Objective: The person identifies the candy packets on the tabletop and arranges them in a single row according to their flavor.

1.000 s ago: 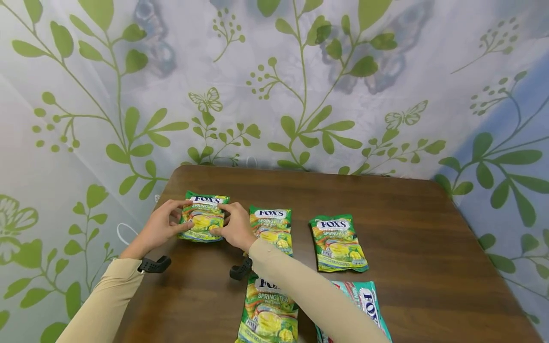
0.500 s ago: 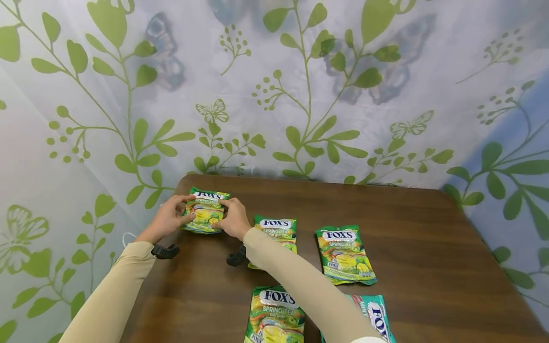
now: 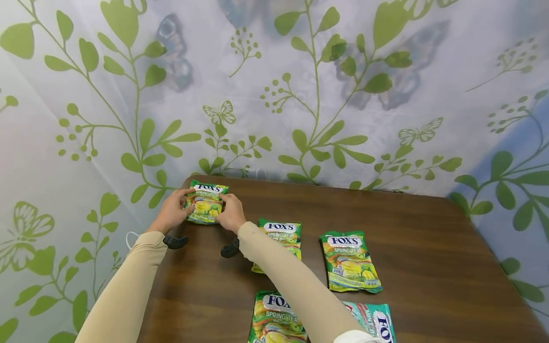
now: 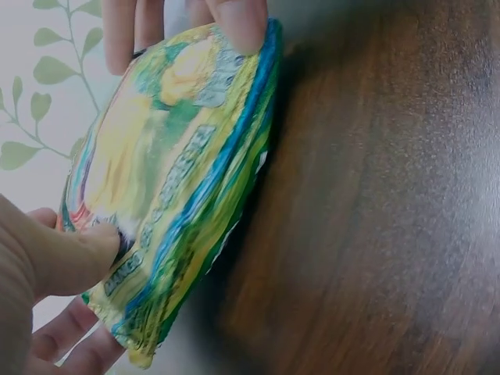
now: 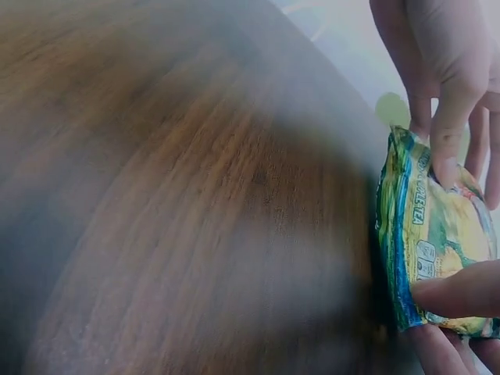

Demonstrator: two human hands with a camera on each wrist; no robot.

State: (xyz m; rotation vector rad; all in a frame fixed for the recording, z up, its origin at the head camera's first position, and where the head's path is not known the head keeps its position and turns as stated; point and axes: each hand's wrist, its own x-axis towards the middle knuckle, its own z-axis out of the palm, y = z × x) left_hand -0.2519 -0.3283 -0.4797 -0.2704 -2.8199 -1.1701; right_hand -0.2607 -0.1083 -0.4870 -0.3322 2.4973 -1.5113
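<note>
A green and yellow candy bag [image 3: 206, 204], printed FOX'S Spring Tea, is at the far left corner of the table. My left hand [image 3: 173, 210] grips its left side, thumb on the printed face and fingers around the edge. On the opposite side my right hand [image 3: 230, 213] pinches it the same way. Up close in the left wrist view, the bag [image 4: 168, 148] has a layered blue and green lower edge; whether another bag lies under it I cannot tell. The right wrist view shows the bag [image 5: 437, 234] between both hands, its underside hidden.
Another Spring Tea bag [image 3: 283, 231] lies near my right forearm, partly covered by it. One more Spring Tea bag [image 3: 349, 262] lies farther right. Toward the front are a Spring Tea bag [image 3: 274, 317] and a teal mint bag [image 3: 381, 321]. A patterned curtain [image 3: 274, 95] hangs behind the wooden table [image 3: 407, 228].
Both hands have shifted slightly toward the far left corner with the candy bag between them. The head view has tilted a little, so the other bags appear lower and farther right.
</note>
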